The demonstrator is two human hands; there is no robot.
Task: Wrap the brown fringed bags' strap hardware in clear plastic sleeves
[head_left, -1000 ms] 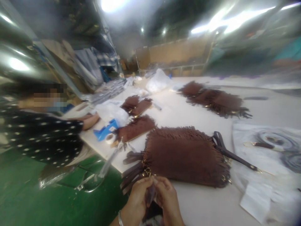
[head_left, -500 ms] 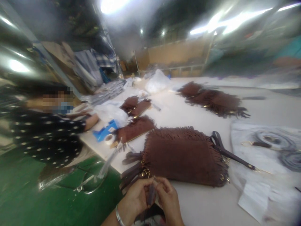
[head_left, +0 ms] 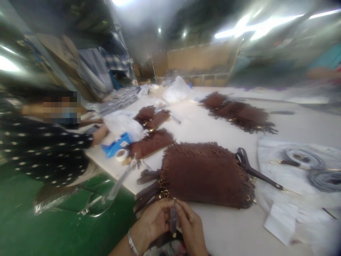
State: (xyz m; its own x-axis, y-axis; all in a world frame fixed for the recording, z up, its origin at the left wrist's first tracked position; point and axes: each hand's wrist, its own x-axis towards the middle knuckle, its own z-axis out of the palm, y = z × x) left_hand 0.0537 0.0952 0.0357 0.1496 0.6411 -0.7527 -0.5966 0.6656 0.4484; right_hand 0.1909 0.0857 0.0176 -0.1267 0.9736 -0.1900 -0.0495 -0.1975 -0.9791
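A brown fringed bag [head_left: 202, 181] lies flat on the table in front of me, with gold hardware at its lower corners. Just below its near left corner, my left hand [head_left: 154, 222] and my right hand [head_left: 191, 225] meet, fingers pinched together. Between them hangs a short dark strap [head_left: 173, 220] with a gold-coloured tip at its lower end. Both hands are closed on this piece; its top is partly hidden by my fingertips. Beside the bag's left side are several dark folded straps [head_left: 147, 193]. A longer wrist strap [head_left: 262, 176] with a gold clasp extends from the right side.
Smaller brown fringed bags [head_left: 153, 142] lie beyond, near a blue tape dispenser [head_left: 116, 145] and a white tape roll [head_left: 122, 155]. More fringed bags [head_left: 239, 113] sit farther back. Coiled grey strips [head_left: 326, 179] rest at right. A person in a dotted top [head_left: 45, 153] works at left.
My view has shifted slightly, so the table things appear a little lower-left or higher. The short strap hangs straighter now, its gold tip showing between my hands, which stay together.
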